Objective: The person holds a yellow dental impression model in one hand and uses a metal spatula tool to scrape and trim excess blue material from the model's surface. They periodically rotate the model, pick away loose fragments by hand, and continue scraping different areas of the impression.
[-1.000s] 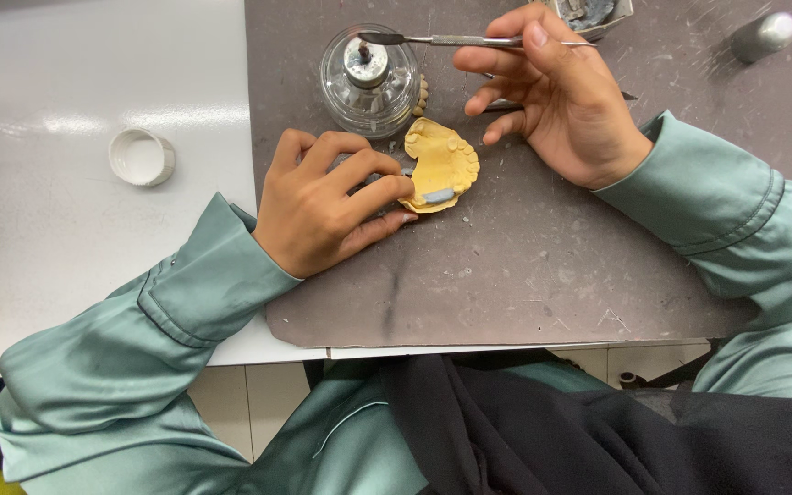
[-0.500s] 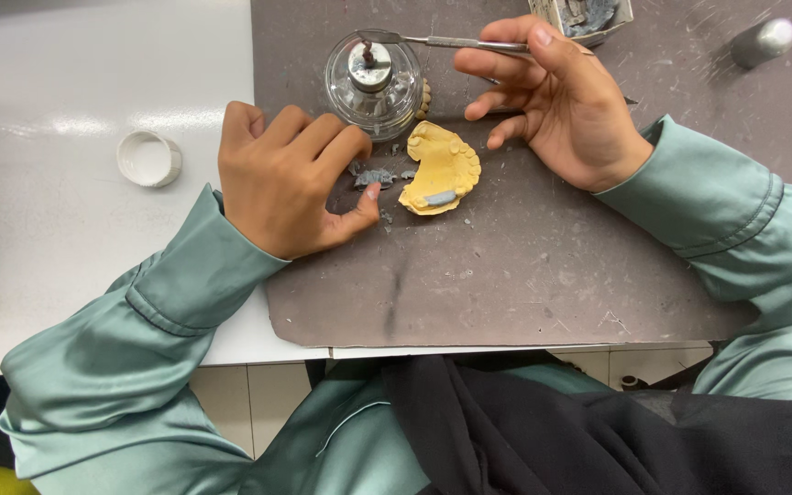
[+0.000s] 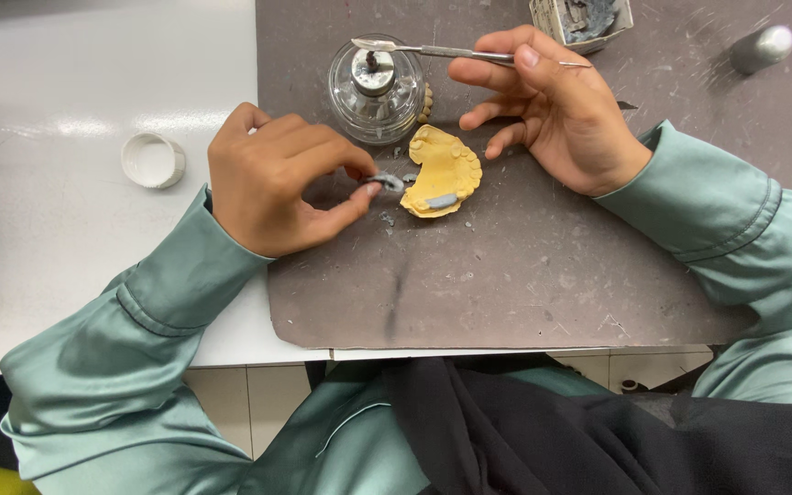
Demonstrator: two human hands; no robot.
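Note:
A yellow dental cast [image 3: 446, 170] lies on the dark grey mat [image 3: 524, 266], with a grey wax strip on its lower edge. My left hand [image 3: 277, 179] pinches a small grey wax piece [image 3: 385, 181] just left of the cast. My right hand [image 3: 552, 105] holds a thin metal spatula [image 3: 451, 51] level, its spoon tip over the glass spirit lamp [image 3: 376, 87].
A white round cap [image 3: 152, 160] sits on the white counter to the left. A small box of grey wax [image 3: 581, 20] stands at the top edge of the mat, and a silver cylinder [image 3: 763, 48] lies at the top right. Grey crumbs dot the mat.
My left hand has come off the cast and now pinches a grey wax piece beside it. The spatula tip stays over the lamp.

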